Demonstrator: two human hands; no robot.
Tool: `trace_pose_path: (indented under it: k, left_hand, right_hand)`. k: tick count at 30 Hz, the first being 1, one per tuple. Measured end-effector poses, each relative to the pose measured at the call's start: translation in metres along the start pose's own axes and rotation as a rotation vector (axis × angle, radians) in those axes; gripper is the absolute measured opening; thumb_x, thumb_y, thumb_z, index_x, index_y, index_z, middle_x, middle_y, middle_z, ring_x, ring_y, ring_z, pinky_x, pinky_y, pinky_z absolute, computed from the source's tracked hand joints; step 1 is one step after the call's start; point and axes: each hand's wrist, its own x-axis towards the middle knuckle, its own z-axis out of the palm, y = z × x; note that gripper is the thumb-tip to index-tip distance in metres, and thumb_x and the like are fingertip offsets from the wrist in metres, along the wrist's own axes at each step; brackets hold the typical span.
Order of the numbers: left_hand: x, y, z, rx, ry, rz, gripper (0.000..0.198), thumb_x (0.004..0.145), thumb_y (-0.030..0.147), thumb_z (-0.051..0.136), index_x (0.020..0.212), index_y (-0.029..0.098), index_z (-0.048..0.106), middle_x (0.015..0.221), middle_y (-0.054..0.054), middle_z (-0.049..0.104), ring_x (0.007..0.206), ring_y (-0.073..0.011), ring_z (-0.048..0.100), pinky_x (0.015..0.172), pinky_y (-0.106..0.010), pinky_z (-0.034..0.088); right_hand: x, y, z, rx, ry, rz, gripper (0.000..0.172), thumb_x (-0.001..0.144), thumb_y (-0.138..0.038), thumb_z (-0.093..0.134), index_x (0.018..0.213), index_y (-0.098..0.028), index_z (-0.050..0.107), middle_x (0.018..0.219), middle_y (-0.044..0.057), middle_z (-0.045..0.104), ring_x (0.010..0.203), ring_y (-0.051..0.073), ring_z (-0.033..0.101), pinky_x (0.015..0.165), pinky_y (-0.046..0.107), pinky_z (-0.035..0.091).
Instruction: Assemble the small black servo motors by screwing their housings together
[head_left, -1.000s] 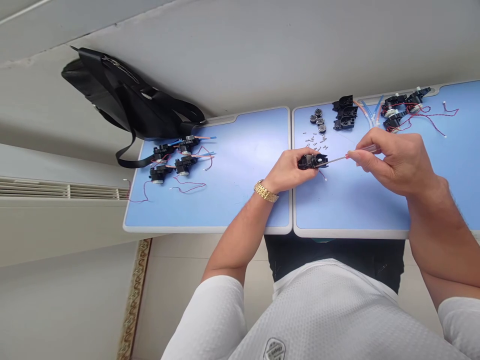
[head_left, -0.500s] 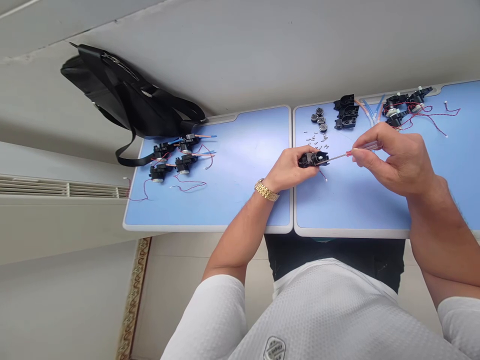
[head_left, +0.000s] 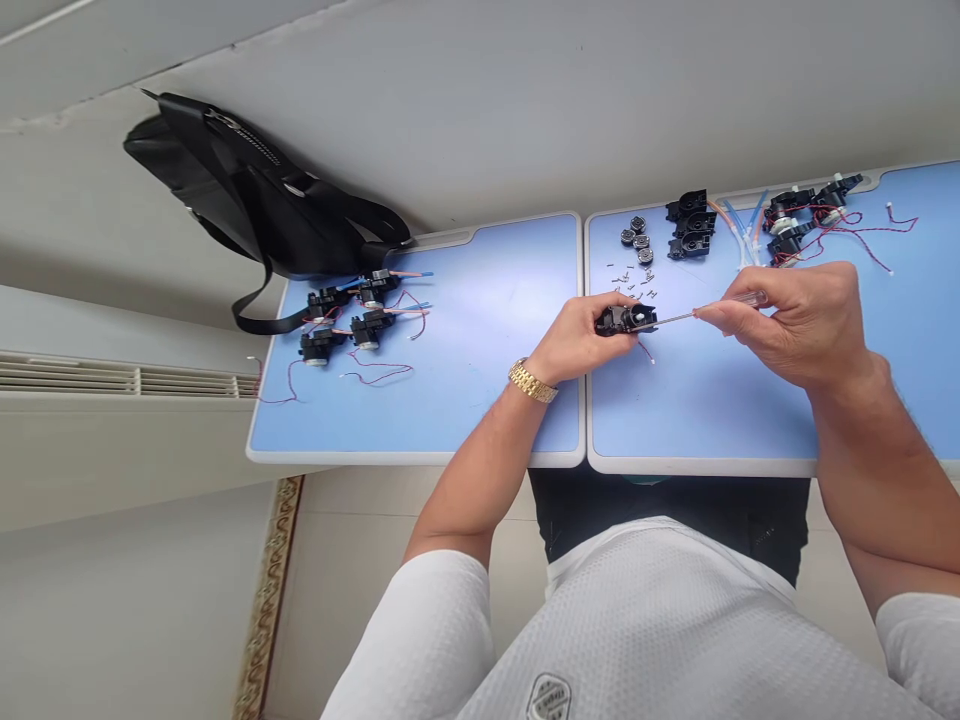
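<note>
My left hand [head_left: 589, 335], with a gold watch at the wrist, grips a black plastic housing [head_left: 616, 320] between thumb and fingers over the right-hand table. A thin red wire hangs below the housing. My right hand [head_left: 799, 320] is closed around the clear handle of a screwdriver [head_left: 675, 319]. The screwdriver's shaft points left and its tip meets the housing. Just beyond the housing lie small screws [head_left: 624, 277] and several round metal parts [head_left: 640, 241]. Black shells [head_left: 691, 225] sit in a column to their right.
Black assemblies with wires [head_left: 787, 215] and coloured tubes [head_left: 742, 228] are at the back right. More wired assemblies [head_left: 367, 328] lie on the left-hand table [head_left: 480, 400], beside a black bag [head_left: 247, 190] against the wall. A seam divides the tables.
The fingers of my right hand have shifted on the screwdriver handle, and more of the handle now shows above them. My left hand and the housing have hardly moved.
</note>
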Motion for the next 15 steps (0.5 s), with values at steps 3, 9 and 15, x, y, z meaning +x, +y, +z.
trace_pose_path:
  k: [3,9,15]
  left_hand:
    - [-0.0003,0.0013,-0.0005,-0.008,0.000,-0.017,0.028,0.078,0.024,0.080,0.105,0.019,0.086,0.085,-0.002,0.074,0.072,-0.0129,0.059,0.066,-0.027,0.048]
    - [-0.0007,0.0018,-0.0006,-0.007,-0.018,-0.018,0.031,0.078,0.025,0.079,0.107,0.018,0.085,0.086,-0.002,0.075,0.073,-0.0126,0.059,0.067,-0.026,0.048]
    - [-0.0014,0.0009,0.0008,0.007,-0.041,-0.019,0.033,0.078,0.023,0.079,0.110,0.018,0.086,0.094,-0.004,0.079,0.080,-0.0152,0.065,0.071,-0.028,0.051]
  right_hand:
    - [-0.0001,-0.0063,0.0009,-0.005,0.035,0.019,0.045,0.112,-0.069,0.064,0.086,-0.033,0.076,0.067,-0.002,0.073,0.057,0.022,0.069,0.060,0.042,0.052]
    - [-0.0017,-0.0107,0.0034,0.081,0.018,-0.015,0.030,0.115,-0.060,0.062,0.103,-0.035,0.074,0.090,-0.001,0.083,0.082,0.026,0.082,0.073,0.044,0.064]
    - [-0.0020,-0.0107,0.0007,0.001,0.007,0.009,0.041,0.112,-0.064,0.065,0.085,-0.035,0.072,0.072,-0.003,0.076,0.061,0.022,0.070,0.058,0.041,0.052]
